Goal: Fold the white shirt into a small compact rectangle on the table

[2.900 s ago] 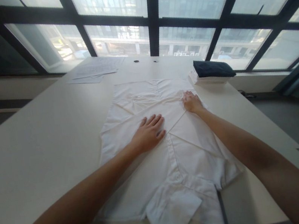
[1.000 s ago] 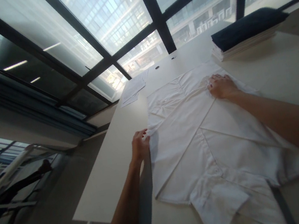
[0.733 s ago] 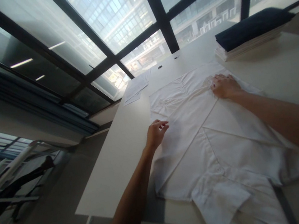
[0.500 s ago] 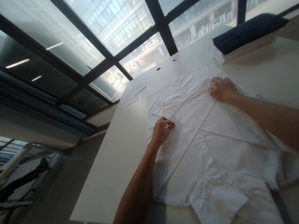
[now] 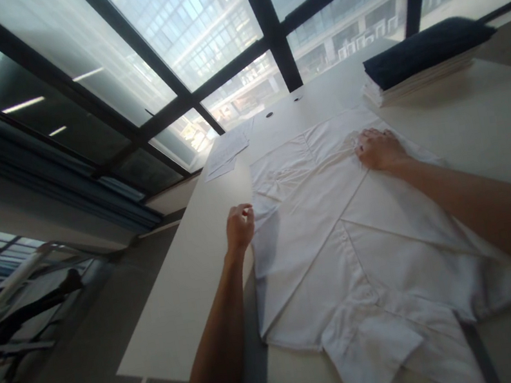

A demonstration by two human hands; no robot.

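A white shirt (image 5: 302,236) lies spread over the table with panels folded across it. Its button placket runs down the middle, and the collar (image 5: 384,346) hangs toward me past the near table edge. My left hand (image 5: 240,225) is at the shirt's left edge, fingers loosely bent with a small gap by the thumb; no cloth shows clearly in it. On the shirt's upper right rests my right hand (image 5: 380,148), its bent fingers closed on gathered cloth; the fingertips are partly hidden.
Papers (image 5: 227,152) lie at the far left of the white table (image 5: 179,296). A dark folded cloth (image 5: 428,49) tops a stack of white pieces (image 5: 423,80) at the back right. Windows rise behind; a metal frame (image 5: 19,273) stands at left.
My left hand has moved left, from over the shirt to its left edge. My right hand stays at the same spot on the cloth.
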